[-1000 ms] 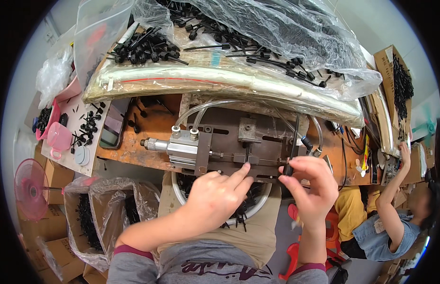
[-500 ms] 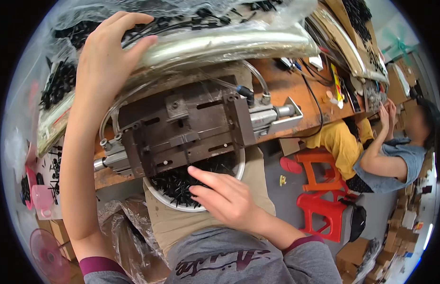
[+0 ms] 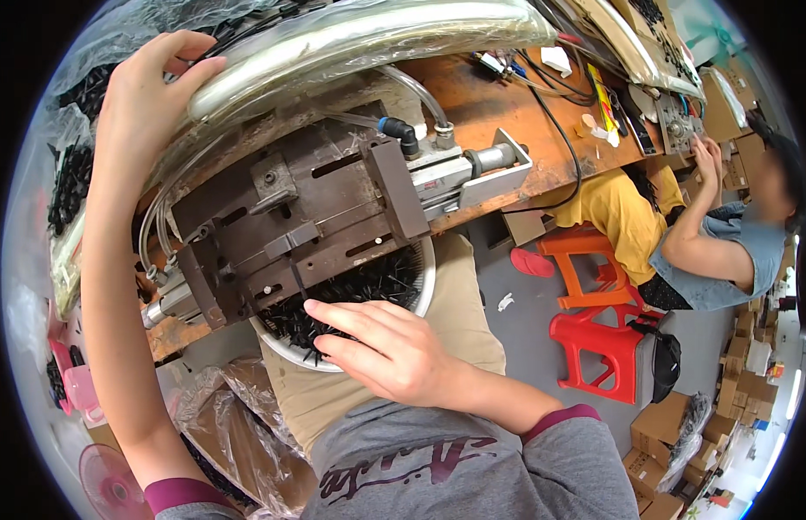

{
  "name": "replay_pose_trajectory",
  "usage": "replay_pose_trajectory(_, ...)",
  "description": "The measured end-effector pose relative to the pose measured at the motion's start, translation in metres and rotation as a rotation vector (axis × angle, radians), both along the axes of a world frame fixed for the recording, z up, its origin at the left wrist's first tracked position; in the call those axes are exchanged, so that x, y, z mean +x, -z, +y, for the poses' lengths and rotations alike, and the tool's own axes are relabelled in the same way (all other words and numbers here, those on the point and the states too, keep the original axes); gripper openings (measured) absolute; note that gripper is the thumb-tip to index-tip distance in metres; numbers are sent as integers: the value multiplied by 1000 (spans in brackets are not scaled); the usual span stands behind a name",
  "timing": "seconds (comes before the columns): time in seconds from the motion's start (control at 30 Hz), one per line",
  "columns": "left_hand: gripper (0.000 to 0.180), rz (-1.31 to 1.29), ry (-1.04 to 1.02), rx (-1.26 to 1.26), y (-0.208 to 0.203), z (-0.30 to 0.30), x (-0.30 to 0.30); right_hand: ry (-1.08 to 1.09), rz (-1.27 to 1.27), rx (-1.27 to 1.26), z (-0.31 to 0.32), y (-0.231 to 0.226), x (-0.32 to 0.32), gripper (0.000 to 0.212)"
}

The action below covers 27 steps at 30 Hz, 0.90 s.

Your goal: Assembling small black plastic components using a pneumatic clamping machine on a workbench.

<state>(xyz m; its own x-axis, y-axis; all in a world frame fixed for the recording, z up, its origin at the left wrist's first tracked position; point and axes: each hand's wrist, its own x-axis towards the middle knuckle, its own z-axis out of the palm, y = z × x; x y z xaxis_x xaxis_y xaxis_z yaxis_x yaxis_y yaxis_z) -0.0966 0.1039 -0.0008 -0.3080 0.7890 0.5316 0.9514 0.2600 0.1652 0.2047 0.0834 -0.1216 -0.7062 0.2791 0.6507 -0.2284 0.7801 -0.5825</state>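
Observation:
My left hand reaches over the far left of the bench, its bent forefinger and its thumb apart. The tips are at thin black parts lying beside a long roll of clear plastic. My right hand is in front of a dark metal clamping fixture, fingers stretched out. Its forefinger tip touches or nearly touches a thin black rod sticking out of the fixture's front. The thumb is apart, just over a white round tub filled with short black parts.
Air cylinders with clear hoses flank the fixture on the wooden bench. A person in yellow trousers works at the right, by red and orange stools. Clear plastic bagging hangs at lower left.
The view has shifted, so the fixture appears further left and more tilted. My left thumb and forefinger have drawn closer together at the black parts. My right hand stays by the fixture's front.

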Motion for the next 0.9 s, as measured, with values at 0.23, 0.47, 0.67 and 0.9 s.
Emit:
replay_pose_trajectory(0.23, 24, 1, 36, -26, -5, -5, -1, 7, -37, 69, 14, -10, -8, 25)
replay_pose_trajectory(0.47, 24, -168, 2, 11, -23, -12, 27, 54, -104, 189, 23, -20, -20, 21)
replay_pose_trajectory(0.67, 20, -233, 20, -5, -18, -12, 11, 72, -209, 296, 21, -20, -25, 20)
replay_pose_trajectory(0.9, 19, -219, 42, 74, -21, -16, 18, 107, -295, 439, 19, -27, -34, 19)
